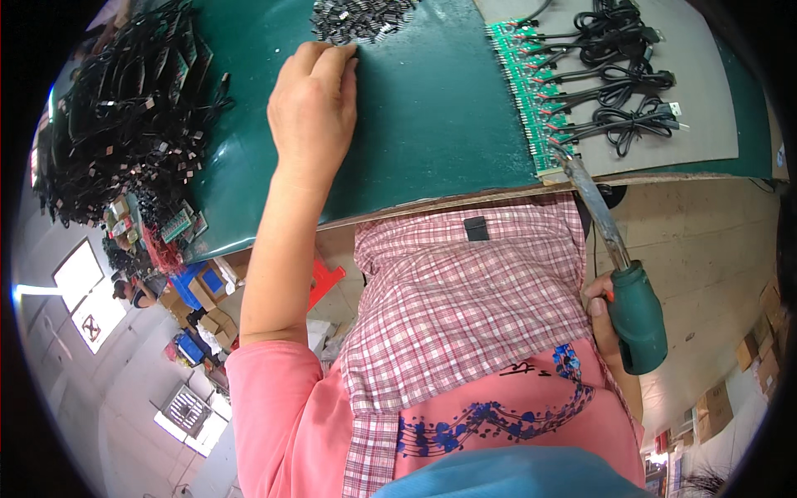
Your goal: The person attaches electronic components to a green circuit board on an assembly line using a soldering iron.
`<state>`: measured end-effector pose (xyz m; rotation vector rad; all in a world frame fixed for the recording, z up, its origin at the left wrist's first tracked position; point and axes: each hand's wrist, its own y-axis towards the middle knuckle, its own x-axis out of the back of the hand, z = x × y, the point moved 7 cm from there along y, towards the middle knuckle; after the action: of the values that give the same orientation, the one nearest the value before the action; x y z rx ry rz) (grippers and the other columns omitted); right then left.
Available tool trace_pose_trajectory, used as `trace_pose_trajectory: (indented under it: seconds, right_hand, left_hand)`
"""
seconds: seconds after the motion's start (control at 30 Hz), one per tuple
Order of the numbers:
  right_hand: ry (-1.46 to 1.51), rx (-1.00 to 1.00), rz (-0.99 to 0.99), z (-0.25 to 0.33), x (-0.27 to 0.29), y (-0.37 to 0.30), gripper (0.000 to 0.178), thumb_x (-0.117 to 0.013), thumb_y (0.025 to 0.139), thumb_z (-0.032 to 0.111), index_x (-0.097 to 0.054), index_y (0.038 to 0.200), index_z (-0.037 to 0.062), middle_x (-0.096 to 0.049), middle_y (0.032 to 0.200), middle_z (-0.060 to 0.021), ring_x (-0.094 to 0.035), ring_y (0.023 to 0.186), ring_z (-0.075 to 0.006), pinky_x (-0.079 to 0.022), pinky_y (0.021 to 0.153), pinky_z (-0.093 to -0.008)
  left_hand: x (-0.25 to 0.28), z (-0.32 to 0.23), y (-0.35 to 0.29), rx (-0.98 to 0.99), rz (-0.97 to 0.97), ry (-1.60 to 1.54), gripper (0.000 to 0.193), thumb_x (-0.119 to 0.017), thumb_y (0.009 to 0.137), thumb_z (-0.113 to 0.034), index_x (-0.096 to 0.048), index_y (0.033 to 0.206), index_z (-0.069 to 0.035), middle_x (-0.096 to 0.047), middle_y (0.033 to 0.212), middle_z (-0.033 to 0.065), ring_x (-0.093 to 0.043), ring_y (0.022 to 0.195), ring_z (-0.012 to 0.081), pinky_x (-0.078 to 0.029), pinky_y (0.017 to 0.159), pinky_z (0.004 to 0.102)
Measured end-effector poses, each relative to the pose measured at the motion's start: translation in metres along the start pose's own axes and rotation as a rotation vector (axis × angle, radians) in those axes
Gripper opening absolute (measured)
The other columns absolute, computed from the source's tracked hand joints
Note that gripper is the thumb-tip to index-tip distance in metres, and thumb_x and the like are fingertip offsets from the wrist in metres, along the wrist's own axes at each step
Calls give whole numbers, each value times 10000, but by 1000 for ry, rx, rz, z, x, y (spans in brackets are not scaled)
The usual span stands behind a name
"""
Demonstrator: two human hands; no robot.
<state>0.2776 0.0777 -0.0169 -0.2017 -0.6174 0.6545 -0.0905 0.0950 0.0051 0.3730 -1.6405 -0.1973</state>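
My left hand (311, 104) reaches over the green tabletop, its fingers closed in a pinch at the near edge of a heap of small black and silver components (361, 18). Whatever the fingertips may hold is hidden. Low on the right, my right hand (604, 319) grips the green handle of a soldering iron (638, 319), which partly covers the fingers. The iron's tip is at the near end of a long green circuit board strip (525, 100). Several bundled black cables (627, 112) run right from the strip, with red bits at their joints.
A big pile of black cables with boards (124, 108) fills the table's left end. A grey sheet (701, 100) lies under the bundled cables. The table's front edge (415, 204) runs just before my apron. On the floor stand a red stool (325, 282) and cardboard boxes (714, 411).
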Motion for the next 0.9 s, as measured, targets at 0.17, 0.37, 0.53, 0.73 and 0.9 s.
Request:
trace_pose_trajectory:
  seconds: [0.17,0.37,0.53,0.73,0.9]
  right_hand:
    - [86,-40,-32,7,-3,5,129,-642,731,69,-645,859,90,-664,805,-57,-636,742,-251,-508,711,-335]
    - [89,30,89,10,-11,13,122,-557,879,134,-521,911,21,-530,766,-47,-491,635,-96,-411,598,-234]
    - [175,61,85,29,-6,33,129,-584,843,87,-557,952,23,-573,811,-62,-541,691,-153,-442,630,-261]
    - [697,42,-77,49,-32,64,245,-622,833,-30,-571,1072,-14,-620,927,-49,-577,810,-93,-485,688,-236]
    - [548,196,-94,63,-30,71,380,-591,826,-76,-488,1187,-14,-583,864,-67,-535,723,-83,-452,631,-224]
  left_hand:
    - [4,0,9,42,152,71,88,-627,836,-96,-633,904,-41,-593,819,93,-600,706,280,-477,626,335]
    - [1,20,8,247,139,-180,106,-629,819,-120,-619,858,-21,-592,749,94,-589,633,197,-479,625,303]
    - [12,7,1,537,56,-754,127,-588,878,-135,-635,872,-17,-600,687,16,-517,589,74,-421,555,222]
    - [-22,-125,-48,943,743,-1641,120,-565,904,-112,-594,959,-10,-590,742,1,-481,597,35,-374,535,177]
    - [-22,-138,-50,859,731,-1567,103,-574,910,-70,-573,959,21,-580,781,-15,-482,667,12,-389,563,170]
